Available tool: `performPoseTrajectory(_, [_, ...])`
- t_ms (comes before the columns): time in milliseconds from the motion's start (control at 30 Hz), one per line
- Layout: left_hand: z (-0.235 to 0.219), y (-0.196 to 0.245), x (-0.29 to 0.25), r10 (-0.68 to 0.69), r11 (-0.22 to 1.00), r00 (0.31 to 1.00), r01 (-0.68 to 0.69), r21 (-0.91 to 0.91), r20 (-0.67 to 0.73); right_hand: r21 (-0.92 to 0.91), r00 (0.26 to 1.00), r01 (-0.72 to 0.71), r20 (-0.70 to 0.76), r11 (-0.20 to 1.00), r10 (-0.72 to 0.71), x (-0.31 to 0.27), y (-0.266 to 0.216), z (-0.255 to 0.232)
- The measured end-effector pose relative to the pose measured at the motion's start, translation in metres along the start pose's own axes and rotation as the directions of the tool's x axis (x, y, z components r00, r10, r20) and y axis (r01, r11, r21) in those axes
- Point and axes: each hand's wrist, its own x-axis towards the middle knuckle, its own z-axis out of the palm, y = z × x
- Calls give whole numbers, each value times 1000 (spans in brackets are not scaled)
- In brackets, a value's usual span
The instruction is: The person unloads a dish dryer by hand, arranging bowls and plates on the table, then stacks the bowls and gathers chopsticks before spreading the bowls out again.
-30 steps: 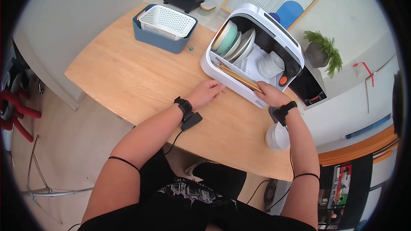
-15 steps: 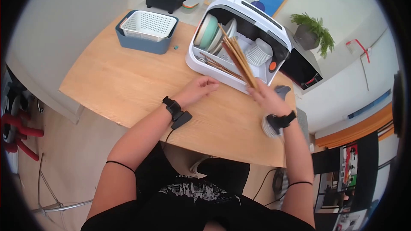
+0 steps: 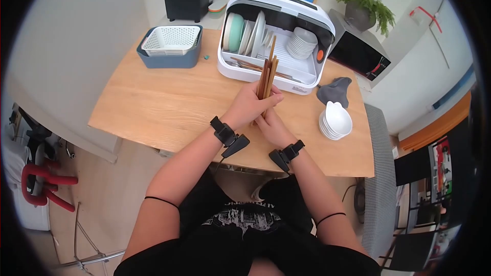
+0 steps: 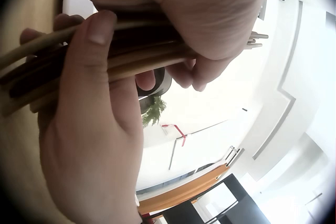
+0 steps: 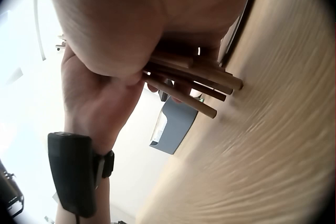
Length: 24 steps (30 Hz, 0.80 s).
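Note:
A bundle of several wooden chopsticks [image 3: 268,74], some dark and some pale, stands roughly upright over the table in front of the dish box. My left hand [image 3: 248,106] grips it around the middle. Lower down, my right hand [image 3: 274,129] holds the same bundle, its thumb lying across the sticks in the left wrist view. Blunt chopstick ends [image 5: 212,112] stick out below the palm, close over the wood in the right wrist view. Behind the hands, the white dish box [image 3: 240,73] is uncovered, and more chopsticks [image 3: 245,63] lie in its front compartment.
Upright plates [image 3: 258,33] and stacked bowls [image 3: 303,45] fill the box. At right on the table [image 3: 153,105] are a stack of white bowls [image 3: 336,121] and a grey object [image 3: 335,91]. A blue basin [image 3: 171,61] holding a white basket [image 3: 174,38] sits at the left back.
My right hand has lifted the chopsticks from the box's front compartment and brought them left and toward me. My left hand has moved from resting near the table to gripping the bundle.

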Motion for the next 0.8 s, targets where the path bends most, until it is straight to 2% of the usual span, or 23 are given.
performPoseTrajectory(67, [9,0,-3,2,999,1000,-3,33,4,-46,999,-5,39,999,7,-4,8,-6])
performPoseTrajectory(167, [15,2,-5,-25,998,999,24,52,22,-96,999,13,41,995,-9,-13,-17,-7])
performPoseTrajectory(233, [16,1,-4,-58,998,997,57,33,51,-5,999,7,36,1000,-7,-18,-24,-8])
performPoseTrajectory(300, [17,-2,-5,-87,996,995,87,11,48,5,999,-13,31,1000,13,-21,-26,-8])
performPoseTrajectory(367, [16,-7,-5,-75,997,995,75,-8,68,17,999,-34,33,999,33,-22,-30,-6])
performPoseTrajectory(433, [14,-10,-5,-61,998,995,64,-27,80,93,999,-29,-32,995,32,-22,-34,-2])
performPoseTrajectory(533, [9,-13,-5,-47,999,994,50,-21,97,80,998,-19,-65,997,25,-18,-29,1])
performPoseTrajectory(567, [8,-14,-6,-89,996,992,90,-4,88,79,998,-20,-62,997,25,-15,-26,2])
performPoseTrajectory(633, [4,-20,-5,-131,991,989,130,8,75,-25,986,118,-116,993,-120,-10,-23,6])
performPoseTrajectory(667, [1,-26,-4,-68,995,996,64,76,59,-26,987,116,-113,993,-118,-9,-22,6])
performPoseTrajectory(700, [-1,-27,-4,-5,990,999,-2,144,47,4,996,37,-84,999,-37,-7,-25,6])
performPoseTrajectory(733, [-4,-29,-3,-4,990,999,-2,140,44,32,998,-43,-54,999,45,-5,-26,7])
performPoseTrajectory(767, [-8,-30,-1,-64,993,996,58,104,55,29,998,-46,-52,999,48,-3,-22,9])
performPoseTrajectory(800, [-11,-30,1,-122,991,990,118,68,68,-68,991,48,-122,996,-56,1,-20,13])
